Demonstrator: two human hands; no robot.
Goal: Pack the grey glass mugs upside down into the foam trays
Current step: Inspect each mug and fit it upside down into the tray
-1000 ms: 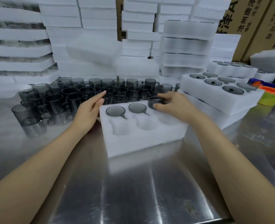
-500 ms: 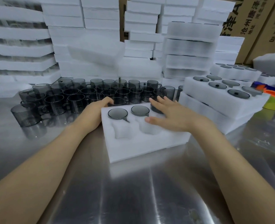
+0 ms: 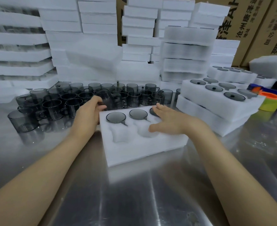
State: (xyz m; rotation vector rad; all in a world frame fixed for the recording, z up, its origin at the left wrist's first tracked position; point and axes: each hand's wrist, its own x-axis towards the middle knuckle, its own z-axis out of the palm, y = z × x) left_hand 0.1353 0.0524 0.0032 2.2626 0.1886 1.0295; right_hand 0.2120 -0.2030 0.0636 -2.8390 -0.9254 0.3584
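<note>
The foam tray [image 3: 144,149] lies flat on the steel desk [image 3: 134,198], its long axis running left to right with the right end swung a little away from the person; it has two rows of three pockets; the far row holds three grey mugs upside down, flat bases up: the left mug [image 3: 115,117], the middle mug [image 3: 138,114] and the right mug [image 3: 152,111], the last partly under fingers; the handles of the first two lie in side slots pointing toward the near right; in the near row the left pocket [image 3: 120,135] and middle pocket [image 3: 146,133] are empty, and the third is hidden beneath the right hand [image 3: 172,122]; that hand lies palm down on the tray, its grip spread, fingers straight with the tips on the right mug's base and the thumb over the middle pocket; the left hand [image 3: 88,115] sits at the tray's far left corner, fingers curled toward the loose mugs [image 3: 66,101], but blur hides whether its grip pinches one; those loose mugs stand upright, mouths up, crowded on the desk behind and left of the tray; to the right two filled trays [image 3: 216,108] are stacked, the top one showing six upturned bases; white foam stacks [image 3: 98,26] rise behind, with cardboard boxes [image 3: 256,22] at far right.
</note>
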